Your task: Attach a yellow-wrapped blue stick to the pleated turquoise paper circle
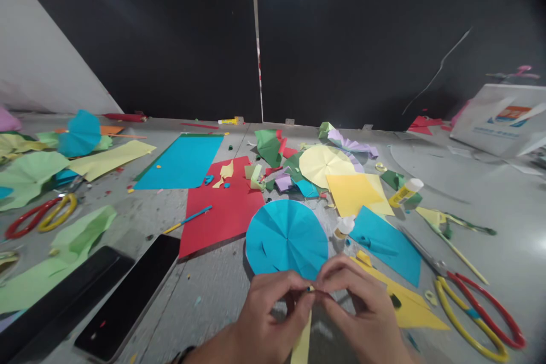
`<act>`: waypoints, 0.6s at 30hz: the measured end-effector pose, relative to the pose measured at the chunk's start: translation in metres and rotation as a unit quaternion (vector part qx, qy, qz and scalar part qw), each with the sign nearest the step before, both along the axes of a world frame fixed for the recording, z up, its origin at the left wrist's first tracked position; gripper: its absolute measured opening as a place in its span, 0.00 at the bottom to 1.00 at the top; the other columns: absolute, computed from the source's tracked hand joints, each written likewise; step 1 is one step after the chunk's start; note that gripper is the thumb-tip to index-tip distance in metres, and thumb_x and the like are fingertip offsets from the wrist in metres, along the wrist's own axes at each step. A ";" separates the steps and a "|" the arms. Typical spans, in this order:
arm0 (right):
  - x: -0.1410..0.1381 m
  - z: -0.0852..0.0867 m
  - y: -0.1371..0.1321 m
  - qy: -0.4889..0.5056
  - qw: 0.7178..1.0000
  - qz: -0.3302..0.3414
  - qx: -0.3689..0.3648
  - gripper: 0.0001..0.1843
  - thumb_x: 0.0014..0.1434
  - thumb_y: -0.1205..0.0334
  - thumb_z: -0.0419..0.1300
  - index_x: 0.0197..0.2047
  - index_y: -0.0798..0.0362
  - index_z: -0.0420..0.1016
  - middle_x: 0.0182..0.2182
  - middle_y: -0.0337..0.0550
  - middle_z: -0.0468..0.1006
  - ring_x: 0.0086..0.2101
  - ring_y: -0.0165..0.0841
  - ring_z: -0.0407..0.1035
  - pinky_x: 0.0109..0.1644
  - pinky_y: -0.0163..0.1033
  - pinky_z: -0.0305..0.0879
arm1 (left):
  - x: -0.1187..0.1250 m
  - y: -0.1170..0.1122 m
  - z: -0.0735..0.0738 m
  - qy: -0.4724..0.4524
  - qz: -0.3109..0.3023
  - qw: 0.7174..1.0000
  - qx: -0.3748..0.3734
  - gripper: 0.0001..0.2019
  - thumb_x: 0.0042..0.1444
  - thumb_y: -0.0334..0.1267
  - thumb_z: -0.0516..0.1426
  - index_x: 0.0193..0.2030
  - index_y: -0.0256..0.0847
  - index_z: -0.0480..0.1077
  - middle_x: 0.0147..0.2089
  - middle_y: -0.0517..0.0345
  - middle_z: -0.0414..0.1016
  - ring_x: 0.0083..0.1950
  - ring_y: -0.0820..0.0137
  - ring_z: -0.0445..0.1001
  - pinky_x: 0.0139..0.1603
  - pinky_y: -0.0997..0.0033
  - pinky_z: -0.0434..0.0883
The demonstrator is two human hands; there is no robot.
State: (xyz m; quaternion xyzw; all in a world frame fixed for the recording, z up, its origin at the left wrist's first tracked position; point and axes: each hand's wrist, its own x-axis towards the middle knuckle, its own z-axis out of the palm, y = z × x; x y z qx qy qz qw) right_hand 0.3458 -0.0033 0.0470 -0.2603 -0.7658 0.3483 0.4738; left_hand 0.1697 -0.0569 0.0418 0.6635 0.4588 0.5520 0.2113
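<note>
My left hand (pixel 277 310) is closed in a pinch around a small rolled end (pixel 310 289) of paper, blue at its core with pale yellow around it. A pale yellow paper strip (pixel 302 344) hangs from it toward the bottom edge. My right hand (pixel 360 307) meets the left one, its thumb and fingertips pinched on the same small roll. The fingers cover most of the roll. Just beyond both hands lies a blue pleated paper disc (pixel 286 236). A small white glue bottle (pixel 343 227) stands beside the disc, close above my right hand.
Scissors (pixel 478 307) with red and yellow handles lie at right; another pair (pixel 42 216) is at left. A phone (pixel 132 298) and a black case (pixel 63 296) lie lower left. Red paper (pixel 222 210), a glue stick (pixel 406 193) and paper scraps surround the disc. A dark panel (pixel 170 34) stands behind.
</note>
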 end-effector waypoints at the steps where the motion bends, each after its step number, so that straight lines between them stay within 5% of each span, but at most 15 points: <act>1: 0.000 0.000 0.000 -0.004 1.000 -0.004 0.004 0.11 0.62 0.75 0.67 0.36 0.48 0.79 0.33 0.37 0.81 0.34 0.30 0.79 0.39 0.30 0.77 | -0.001 0.000 -0.001 -0.005 0.001 1.000 -0.008 0.06 0.62 0.29 0.60 0.34 0.40 0.77 0.27 0.59 0.81 0.26 0.74 0.78 0.33 0.82 0.73; 12: 0.004 0.000 0.002 -0.082 0.994 -0.004 0.074 0.11 0.65 0.73 0.64 0.48 0.49 0.81 0.38 0.45 0.86 0.37 0.35 0.83 0.43 0.34 0.81 | -0.005 0.001 0.000 -0.013 -0.011 0.999 -0.047 0.08 0.66 0.32 0.59 0.37 0.39 0.79 0.30 0.56 0.84 0.29 0.72 0.80 0.36 0.80 0.74; 18: 0.008 -0.009 0.006 -0.087 0.992 -0.012 0.091 0.12 0.68 0.73 0.63 0.50 0.49 0.81 0.40 0.46 0.85 0.38 0.35 0.82 0.41 0.34 0.80 | -0.004 0.005 -0.008 -0.155 -0.071 0.956 -0.240 0.16 0.68 0.48 0.59 0.39 0.38 0.81 0.30 0.54 0.82 0.22 0.75 0.71 0.23 0.80 0.69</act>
